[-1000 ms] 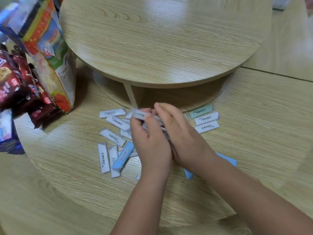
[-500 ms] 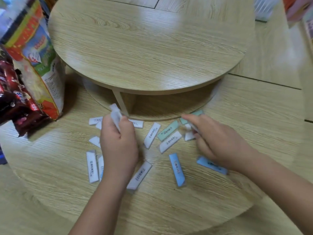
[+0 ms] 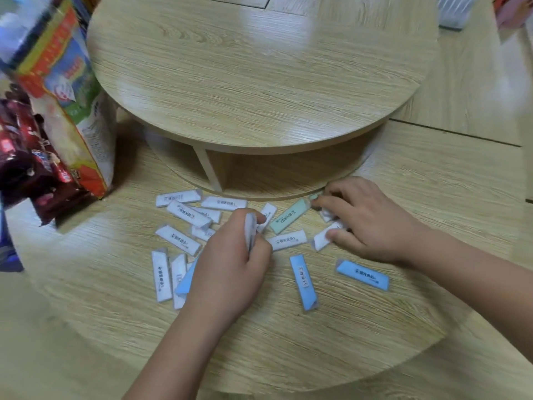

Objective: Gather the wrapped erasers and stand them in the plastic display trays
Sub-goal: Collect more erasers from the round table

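Several wrapped erasers lie scattered on the lower wooden tier (image 3: 375,327): white ones (image 3: 178,239) at the left, a green one (image 3: 288,216) in the middle, two blue ones (image 3: 303,281) (image 3: 362,275) nearer me. My left hand (image 3: 230,272) grips a small stack of erasers (image 3: 249,232) upright between thumb and fingers. My right hand (image 3: 366,220) reaches over the erasers by the upper tier's base, its fingers curled round white erasers (image 3: 324,236). No display tray can be made out for certain.
A round upper wooden tier (image 3: 253,70) overhangs the far side on a short divider (image 3: 209,168). Snack bags (image 3: 66,90) and dark red packets (image 3: 26,157) stand at the left. A clear plastic item (image 3: 455,10) sits at the top right, blurred.
My left hand has shifted right toward the middle with its stack. My right hand stays by the upper tier's base, fingers now round white erasers there.
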`<act>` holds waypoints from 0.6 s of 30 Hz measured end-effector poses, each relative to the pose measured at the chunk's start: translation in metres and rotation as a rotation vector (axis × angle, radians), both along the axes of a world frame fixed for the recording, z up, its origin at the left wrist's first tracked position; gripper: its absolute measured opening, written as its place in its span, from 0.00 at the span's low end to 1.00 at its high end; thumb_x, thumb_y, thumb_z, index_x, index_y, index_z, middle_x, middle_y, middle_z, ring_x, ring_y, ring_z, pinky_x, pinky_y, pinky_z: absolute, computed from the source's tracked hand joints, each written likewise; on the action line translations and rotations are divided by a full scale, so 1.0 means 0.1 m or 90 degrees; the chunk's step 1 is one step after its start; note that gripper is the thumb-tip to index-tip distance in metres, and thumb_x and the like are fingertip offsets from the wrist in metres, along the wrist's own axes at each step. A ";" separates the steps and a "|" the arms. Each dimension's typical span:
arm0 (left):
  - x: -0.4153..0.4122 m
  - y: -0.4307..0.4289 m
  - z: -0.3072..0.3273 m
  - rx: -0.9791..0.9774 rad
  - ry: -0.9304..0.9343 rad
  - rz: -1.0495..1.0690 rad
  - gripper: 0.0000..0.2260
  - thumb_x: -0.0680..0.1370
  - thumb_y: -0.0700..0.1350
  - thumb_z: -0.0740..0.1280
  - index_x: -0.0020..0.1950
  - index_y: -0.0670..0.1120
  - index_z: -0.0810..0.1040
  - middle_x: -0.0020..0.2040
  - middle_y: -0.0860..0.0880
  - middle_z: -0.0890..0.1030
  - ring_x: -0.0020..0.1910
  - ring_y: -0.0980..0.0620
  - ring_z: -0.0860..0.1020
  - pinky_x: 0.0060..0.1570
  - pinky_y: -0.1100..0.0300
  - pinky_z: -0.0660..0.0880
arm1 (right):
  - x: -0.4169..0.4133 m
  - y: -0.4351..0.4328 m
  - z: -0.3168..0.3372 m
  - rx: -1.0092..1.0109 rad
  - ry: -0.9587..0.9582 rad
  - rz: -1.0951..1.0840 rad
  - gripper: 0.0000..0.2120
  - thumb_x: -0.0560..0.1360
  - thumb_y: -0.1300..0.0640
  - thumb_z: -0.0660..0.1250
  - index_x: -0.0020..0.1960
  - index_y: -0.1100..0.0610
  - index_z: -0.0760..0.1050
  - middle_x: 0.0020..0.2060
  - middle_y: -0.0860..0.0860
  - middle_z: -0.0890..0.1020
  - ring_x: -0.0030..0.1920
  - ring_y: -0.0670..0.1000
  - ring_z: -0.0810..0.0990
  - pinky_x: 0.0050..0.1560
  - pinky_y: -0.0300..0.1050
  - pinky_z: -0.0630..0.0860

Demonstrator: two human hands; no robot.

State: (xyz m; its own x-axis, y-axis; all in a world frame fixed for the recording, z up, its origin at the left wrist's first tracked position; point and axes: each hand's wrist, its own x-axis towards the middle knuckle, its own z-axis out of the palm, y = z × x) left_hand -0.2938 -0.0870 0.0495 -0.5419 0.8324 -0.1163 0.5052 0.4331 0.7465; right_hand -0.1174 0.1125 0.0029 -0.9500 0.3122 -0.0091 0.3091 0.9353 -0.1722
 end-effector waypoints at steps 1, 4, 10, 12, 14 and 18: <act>0.01 0.00 0.01 0.005 -0.010 -0.008 0.08 0.78 0.49 0.59 0.54 0.54 0.74 0.37 0.56 0.76 0.41 0.58 0.76 0.41 0.55 0.74 | 0.02 0.00 0.01 0.004 -0.014 0.008 0.30 0.77 0.35 0.54 0.71 0.52 0.69 0.60 0.52 0.71 0.61 0.53 0.69 0.64 0.51 0.64; 0.03 -0.03 0.00 0.020 -0.045 -0.020 0.08 0.77 0.52 0.58 0.54 0.56 0.73 0.33 0.56 0.74 0.37 0.57 0.75 0.37 0.56 0.71 | 0.03 -0.03 0.00 0.011 -0.023 0.010 0.33 0.75 0.32 0.57 0.72 0.51 0.68 0.60 0.51 0.71 0.62 0.54 0.69 0.64 0.52 0.66; 0.01 -0.03 -0.02 0.074 -0.077 -0.023 0.02 0.80 0.48 0.61 0.49 0.56 0.71 0.37 0.51 0.74 0.38 0.53 0.75 0.38 0.58 0.72 | 0.05 -0.03 -0.04 0.023 0.007 -0.059 0.32 0.74 0.32 0.59 0.69 0.51 0.69 0.62 0.51 0.69 0.63 0.55 0.68 0.64 0.53 0.65; 0.01 -0.03 0.00 0.108 -0.117 -0.011 0.05 0.80 0.45 0.63 0.50 0.56 0.73 0.41 0.53 0.76 0.40 0.54 0.76 0.40 0.61 0.72 | 0.03 -0.03 -0.04 0.034 0.000 -0.065 0.30 0.74 0.32 0.57 0.67 0.51 0.69 0.60 0.50 0.71 0.63 0.55 0.68 0.64 0.53 0.63; 0.02 -0.03 0.01 0.126 -0.196 0.006 0.08 0.80 0.43 0.65 0.51 0.57 0.75 0.43 0.53 0.78 0.40 0.57 0.77 0.42 0.61 0.74 | 0.02 -0.04 -0.05 0.046 -0.013 -0.056 0.29 0.75 0.32 0.55 0.68 0.50 0.69 0.57 0.49 0.71 0.60 0.55 0.68 0.63 0.54 0.63; 0.03 -0.02 0.01 0.121 -0.260 0.005 0.06 0.80 0.45 0.64 0.48 0.57 0.76 0.35 0.54 0.76 0.35 0.55 0.75 0.40 0.55 0.74 | 0.01 0.00 -0.01 0.033 -0.012 -0.049 0.28 0.75 0.33 0.56 0.66 0.49 0.72 0.55 0.49 0.74 0.58 0.53 0.70 0.58 0.54 0.70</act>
